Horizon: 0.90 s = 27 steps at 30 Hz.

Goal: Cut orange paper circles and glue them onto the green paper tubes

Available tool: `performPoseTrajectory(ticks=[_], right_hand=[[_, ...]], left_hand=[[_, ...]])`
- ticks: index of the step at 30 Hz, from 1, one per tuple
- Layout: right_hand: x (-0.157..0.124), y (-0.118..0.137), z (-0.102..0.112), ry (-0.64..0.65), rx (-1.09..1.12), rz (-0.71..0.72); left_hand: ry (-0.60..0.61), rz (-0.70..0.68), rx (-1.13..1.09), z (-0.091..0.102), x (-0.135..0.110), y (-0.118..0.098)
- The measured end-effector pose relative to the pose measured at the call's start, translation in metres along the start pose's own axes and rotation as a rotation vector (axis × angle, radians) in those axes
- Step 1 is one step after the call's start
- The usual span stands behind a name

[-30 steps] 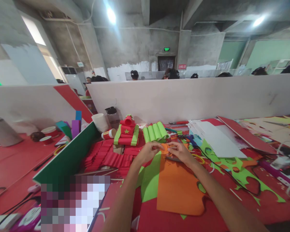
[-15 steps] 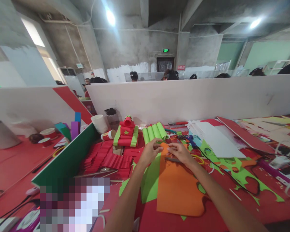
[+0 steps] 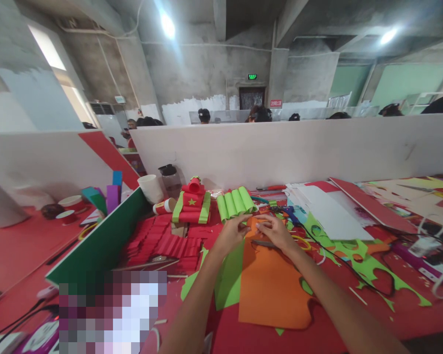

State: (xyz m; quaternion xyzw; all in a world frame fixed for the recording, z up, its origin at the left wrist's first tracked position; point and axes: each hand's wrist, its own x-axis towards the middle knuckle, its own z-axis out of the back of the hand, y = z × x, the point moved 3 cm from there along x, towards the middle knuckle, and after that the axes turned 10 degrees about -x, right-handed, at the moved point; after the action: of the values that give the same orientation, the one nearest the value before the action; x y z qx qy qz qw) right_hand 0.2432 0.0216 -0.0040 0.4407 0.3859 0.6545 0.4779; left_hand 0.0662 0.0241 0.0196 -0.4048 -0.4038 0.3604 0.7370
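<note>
My left hand [image 3: 235, 233] and my right hand [image 3: 275, 232] face each other over the worktable, fingers bent into pinches. Between their fingertips is a small orange paper piece [image 3: 251, 227], partly hidden by the fingers. Dark-bladed scissors [image 3: 263, 244] lie just below my right fingers, on a large orange paper sheet [image 3: 275, 290] with a curved cut edge. A green paper sheet [image 3: 229, 280] lies partly under the orange one. Just beyond my left hand stand several rolled green paper tubes [image 3: 238, 202].
A red paper model [image 3: 192, 202] with a star stands behind pleated red paper [image 3: 162, 241]. A green board [image 3: 96, 241] rises at left, near a white cup [image 3: 150, 189]. A glue gun [image 3: 290, 212], its black cable and green scraps [image 3: 376, 268] lie right. A white partition [image 3: 280, 152] runs behind.
The view has shifted very slightly. My fingers have moved a little around the small orange paper piece, with both hands staying in nearly the same place.
</note>
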Motion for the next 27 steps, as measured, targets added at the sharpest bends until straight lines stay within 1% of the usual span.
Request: performPoseTrajectory(ticks=[3, 5, 7, 11, 16, 19, 22, 24, 27], right_hand=[[0.001, 0.0, 0.002, -0.027, -0.007, 0.002], [0.001, -0.001, 0.003, -0.045, -0.016, -0.014], [0.001, -0.002, 0.002, -0.044, -0.045, -0.03], [0.0, 0.0, -0.001, -0.031, -0.105, -0.007], [0.0, 0.001, -0.003, -0.031, -0.1, 0.018], [0.0, 0.0, -0.002, -0.03, -0.117, 0.02], [0.0, 0.001, 0.0, -0.041, -0.128, 0.029], [0.0, 0.001, 0.0, -0.051, -0.117, 0.016], [0.0, 0.0, 0.001, -0.062, -0.111, -0.014]], left_hand=[[0.047, -0.11, 0.048, -0.002, -0.004, -0.005], [0.074, -0.191, 0.127, -0.003, -0.006, -0.007], [0.094, -0.242, 0.226, -0.003, -0.008, -0.007], [0.102, -0.25, 0.388, -0.004, -0.007, -0.003], [0.098, -0.239, 0.463, -0.006, -0.005, 0.002], [0.092, -0.265, 0.447, -0.006, -0.006, 0.001], [0.06, -0.276, 0.353, -0.006, -0.005, 0.0], [0.007, -0.23, 0.253, -0.006, -0.004, 0.001], [-0.048, -0.071, 0.081, -0.005, 0.0, 0.008]])
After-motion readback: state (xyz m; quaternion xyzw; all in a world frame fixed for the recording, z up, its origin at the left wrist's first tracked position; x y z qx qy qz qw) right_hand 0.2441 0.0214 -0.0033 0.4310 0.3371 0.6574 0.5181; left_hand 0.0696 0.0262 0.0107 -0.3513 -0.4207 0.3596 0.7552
